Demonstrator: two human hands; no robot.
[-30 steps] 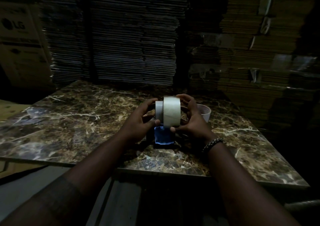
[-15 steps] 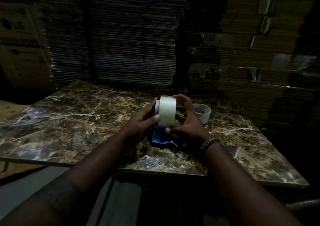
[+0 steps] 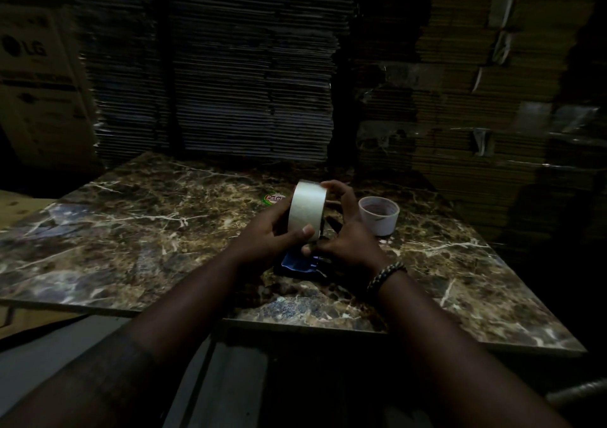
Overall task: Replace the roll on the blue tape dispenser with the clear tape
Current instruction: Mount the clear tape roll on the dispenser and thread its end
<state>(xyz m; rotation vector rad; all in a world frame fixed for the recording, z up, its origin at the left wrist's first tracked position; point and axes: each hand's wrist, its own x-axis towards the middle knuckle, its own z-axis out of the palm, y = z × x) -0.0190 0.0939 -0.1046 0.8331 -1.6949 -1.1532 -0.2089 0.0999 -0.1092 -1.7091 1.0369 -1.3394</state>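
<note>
Head view, only one I've got. Dim light, detail is poor.

Centre of frame: I hold the clear roll [image 3: 307,209] on edge, upright, slightly tilted. Left hand [image 3: 272,234] is closed on its left side, thumb pressed across the lower face of the tape. Right hand [image 3: 348,237] is closed round the right side, fingertips hooked over the top rim, thumb down at the base of the roll.

Dispenser [image 3: 300,261] is directly below the roll, between my hands, resting on the marble table [image 3: 131,230]. Only a patch of blue shows; the rest is covered by hands and shadow. Can't tell whether the roll's core is on the hub or just held above it.

Right of centre, just beside my right hand: empty core [image 3: 379,214] standing on the table, apart from the dispenser. I take it for the spent roll, so removal looks done.

Behind the roll, partly hidden: a round green-and-red label [image 3: 274,198] lying on the table.

Upper frame: stacked flat cardboard [image 3: 246,66] across the back; a printed carton [image 3: 29,66] at upper left.

Status, as a judgement: old roll off, new roll in hand at the dispenser. Left to do: seat it on the hub, if it isn't yet, then feed the free end to the cutter. No free tape end visible here.
</note>
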